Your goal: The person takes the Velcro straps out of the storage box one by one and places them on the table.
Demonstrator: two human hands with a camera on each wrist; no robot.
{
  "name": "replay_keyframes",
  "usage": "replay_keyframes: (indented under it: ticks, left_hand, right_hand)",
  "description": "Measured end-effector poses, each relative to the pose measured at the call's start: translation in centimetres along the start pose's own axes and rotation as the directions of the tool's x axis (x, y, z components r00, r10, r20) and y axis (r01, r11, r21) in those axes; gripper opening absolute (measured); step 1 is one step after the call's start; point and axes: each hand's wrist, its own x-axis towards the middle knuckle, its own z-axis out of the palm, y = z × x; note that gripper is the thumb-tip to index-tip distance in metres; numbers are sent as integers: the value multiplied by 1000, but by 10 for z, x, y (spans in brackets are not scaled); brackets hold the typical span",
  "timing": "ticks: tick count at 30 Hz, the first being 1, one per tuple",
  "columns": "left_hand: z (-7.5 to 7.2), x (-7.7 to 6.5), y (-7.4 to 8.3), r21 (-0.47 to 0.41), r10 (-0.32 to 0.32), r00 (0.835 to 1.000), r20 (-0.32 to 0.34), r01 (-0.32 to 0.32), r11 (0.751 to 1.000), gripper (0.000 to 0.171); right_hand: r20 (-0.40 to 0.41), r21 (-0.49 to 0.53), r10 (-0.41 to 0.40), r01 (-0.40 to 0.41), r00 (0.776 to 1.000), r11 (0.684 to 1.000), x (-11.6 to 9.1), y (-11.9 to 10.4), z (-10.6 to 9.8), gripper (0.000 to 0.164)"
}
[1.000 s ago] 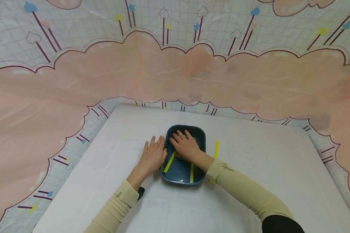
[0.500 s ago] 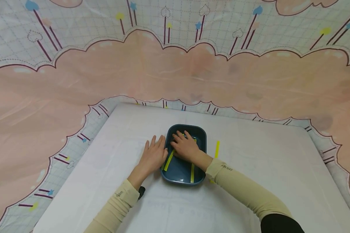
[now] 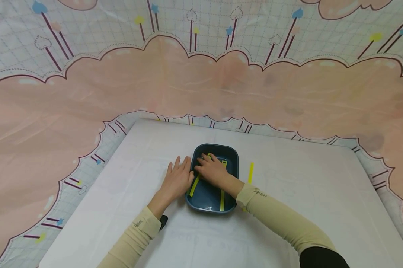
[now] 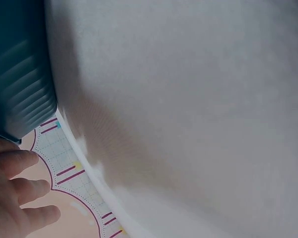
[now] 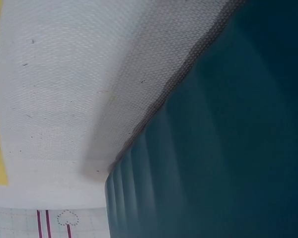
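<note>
A dark blue rectangular basin (image 3: 206, 204) stands on the white table. Inside it lie flat yellow strips: a slanted left strip (image 3: 194, 187) and a right strip (image 3: 222, 201), whose far ends carry small frame-like cut-outs. My right hand (image 3: 213, 171) reaches into the basin over these strips, its fingers spread and nearly straight; the thumb and what lies under the palm are hidden. Along the basin's left rim rests my left hand (image 3: 176, 178), fingers extended. In the left wrist view its fingers (image 4: 30, 191) show beside the basin wall (image 4: 20, 94).
Right of the basin, a yellow strip (image 3: 251, 173) lies on the white tabletop (image 3: 305, 178), partly covered by the right sleeve (image 3: 278, 214). A patterned pink and white cloth (image 3: 221, 93) hangs behind the table and surrounds its edges.
My right hand has drawn slightly back and left inside the basin, baring the strips' far ends. The left hand keeps its place at the rim.
</note>
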Motion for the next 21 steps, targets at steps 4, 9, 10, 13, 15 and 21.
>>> replay_keyframes:
  ticks: [4,9,10,13,15,21]
  left_hand:
    - [-1,0,1,-4,1,1000,3,-1,1000,55]
    - [-2,1,1,-2,1,1000,-1,-1,1000,55]
    - [-2,1,1,1,3,1000,-6,-3,1000,55]
    - [-1,1,0,8,10,1000,-19,-10,1000,55]
    - [-1,0,0,16,18,999,-27,-18,1000,55]
    - [-1,-2,0,17,28,999,-39,-28,999,54]
  right_hand:
    - [-1,-1,-8,8,1000,1000,0,1,-1,34]
    - [-22,-22,-44,43,999,999,0,4,0,30]
    - [-33,-28,-58,58,998,998,-1,4,0,29]
    - [-77,-45,-114,110,991,993,-1,7,3,27]
    - [-106,-58,-158,153,982,987,-2,8,4,25]
    - [-187,-97,-266,252,946,963,-5,13,5,16]
